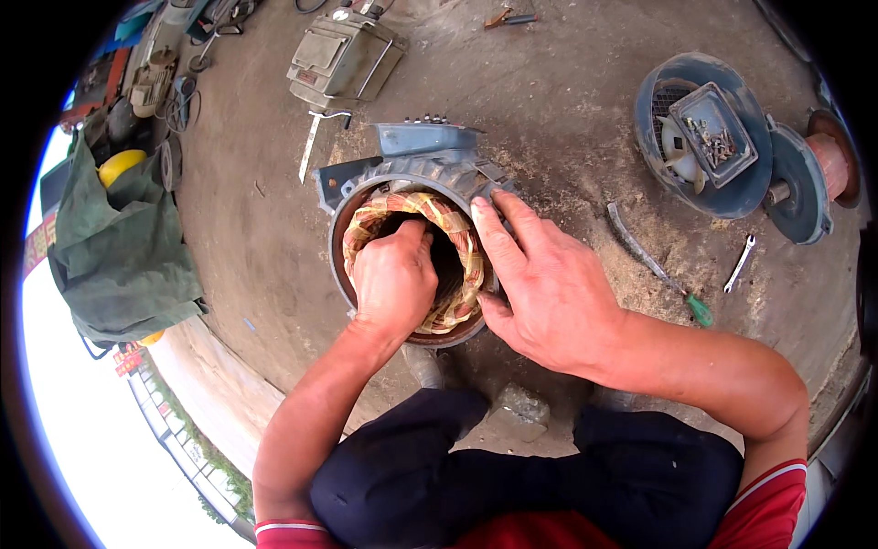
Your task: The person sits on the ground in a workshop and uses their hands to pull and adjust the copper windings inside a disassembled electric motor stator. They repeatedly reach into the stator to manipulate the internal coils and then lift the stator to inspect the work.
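Note:
An electric motor housing (pixel 340 261) stands in front of me, its round mouth turned toward me. Inside the rim runs a ring of taped copper windings (pixel 439 207) around a dark bore. My left hand (pixel 395 279) reaches into the bore with its fingers curled; their tips, and anything they may hold, are hidden. On the right side of the housing, my right hand (pixel 553 297) lies with fingers stretched along the outer rim and the thumb apart, near the lower right edge. A blue-grey terminal box (pixel 425 140) sits on the motor's far side.
To the right lie a green-handled curved tool (pixel 640 252), a wrench (pixel 741 263), a blue basin-shaped cover (pixel 654 137) holding a tray of bolts (pixel 732 160), and a flanged part (pixel 796 188). A metal-cased box (pixel 343 59) stands beyond; a green cloth bag (pixel 128 247) is left. A stone (pixel 521 412) lies between my feet.

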Demonstrator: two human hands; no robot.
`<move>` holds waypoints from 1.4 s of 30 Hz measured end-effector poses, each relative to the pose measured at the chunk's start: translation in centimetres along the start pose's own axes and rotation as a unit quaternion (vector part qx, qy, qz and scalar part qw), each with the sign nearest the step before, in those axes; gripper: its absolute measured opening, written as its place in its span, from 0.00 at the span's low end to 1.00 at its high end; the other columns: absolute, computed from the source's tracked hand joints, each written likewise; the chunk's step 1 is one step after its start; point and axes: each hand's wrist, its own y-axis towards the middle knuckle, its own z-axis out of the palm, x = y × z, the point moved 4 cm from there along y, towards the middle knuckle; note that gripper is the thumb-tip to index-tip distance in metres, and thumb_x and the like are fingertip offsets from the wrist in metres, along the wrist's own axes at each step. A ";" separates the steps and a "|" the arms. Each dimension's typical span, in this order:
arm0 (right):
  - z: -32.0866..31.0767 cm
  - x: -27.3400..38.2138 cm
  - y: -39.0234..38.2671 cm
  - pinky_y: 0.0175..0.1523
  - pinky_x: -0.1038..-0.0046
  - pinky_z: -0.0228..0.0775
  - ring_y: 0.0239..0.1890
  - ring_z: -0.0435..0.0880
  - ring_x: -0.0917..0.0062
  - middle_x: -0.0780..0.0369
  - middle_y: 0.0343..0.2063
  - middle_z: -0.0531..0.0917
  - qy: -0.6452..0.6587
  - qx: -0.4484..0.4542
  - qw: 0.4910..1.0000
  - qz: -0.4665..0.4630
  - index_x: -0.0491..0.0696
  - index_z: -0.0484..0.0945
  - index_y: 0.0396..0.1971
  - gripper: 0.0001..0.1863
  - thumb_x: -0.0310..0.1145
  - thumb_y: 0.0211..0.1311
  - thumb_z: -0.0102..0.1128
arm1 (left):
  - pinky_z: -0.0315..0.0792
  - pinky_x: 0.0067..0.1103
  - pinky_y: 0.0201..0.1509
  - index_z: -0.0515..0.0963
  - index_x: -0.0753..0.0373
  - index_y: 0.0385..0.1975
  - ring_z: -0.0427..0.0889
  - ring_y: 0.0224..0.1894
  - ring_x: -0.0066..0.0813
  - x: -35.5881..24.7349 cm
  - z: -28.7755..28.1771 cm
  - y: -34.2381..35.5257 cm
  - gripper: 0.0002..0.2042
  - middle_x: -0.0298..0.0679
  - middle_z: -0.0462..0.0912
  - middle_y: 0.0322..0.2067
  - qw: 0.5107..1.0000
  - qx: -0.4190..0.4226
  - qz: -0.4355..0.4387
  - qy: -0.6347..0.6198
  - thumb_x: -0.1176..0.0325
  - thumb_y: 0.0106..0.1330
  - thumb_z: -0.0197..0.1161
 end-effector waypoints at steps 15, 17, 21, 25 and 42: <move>-0.8 -0.2 0.3 0.60 0.57 0.74 0.57 0.80 0.52 0.48 0.65 0.70 0.011 0.034 0.999 0.026 0.40 0.63 0.71 0.45 0.37 0.55 0.73 | 0.75 0.42 0.34 0.79 0.66 0.34 0.83 0.30 0.57 0.4 -0.6 -1.5 0.04 0.53 0.83 0.25 0.999 -0.012 0.044 0.007 0.72 0.68 0.63; -0.8 0.1 0.3 0.60 0.57 0.74 0.58 0.79 0.51 0.48 0.65 0.71 0.008 0.025 0.999 0.029 0.40 0.63 0.71 0.45 0.36 0.55 0.73 | 0.75 0.42 0.32 0.78 0.65 0.32 0.84 0.29 0.56 0.3 -0.3 -0.9 0.04 0.51 0.82 0.23 0.996 -0.053 0.070 -0.008 0.72 0.68 0.62; -0.6 0.2 0.1 0.61 0.57 0.75 0.59 0.79 0.50 0.47 0.66 0.70 0.008 0.020 0.999 0.028 0.40 0.62 0.72 0.44 0.36 0.55 0.72 | 0.75 0.42 0.35 0.78 0.66 0.32 0.83 0.32 0.57 0.1 0.2 0.4 0.04 0.54 0.82 0.26 0.998 -0.037 0.050 0.006 0.73 0.68 0.62; -0.8 0.1 0.3 0.60 0.57 0.75 0.57 0.80 0.52 0.48 0.66 0.70 -0.001 0.020 1.000 0.021 0.41 0.62 0.72 0.44 0.37 0.57 0.71 | 0.75 0.43 0.35 0.79 0.66 0.31 0.83 0.31 0.57 0.3 -0.2 -0.4 0.04 0.54 0.83 0.26 0.998 -0.036 0.050 0.005 0.73 0.67 0.61; -0.2 0.7 0.0 0.59 0.56 0.76 0.54 0.82 0.50 0.49 0.67 0.70 -0.036 0.035 0.998 0.032 0.43 0.61 0.73 0.44 0.41 0.59 0.68 | 0.76 0.43 0.35 0.77 0.65 0.32 0.85 0.30 0.55 0.9 -0.3 -1.4 0.05 0.53 0.83 0.24 0.999 -0.015 0.048 0.002 0.71 0.68 0.62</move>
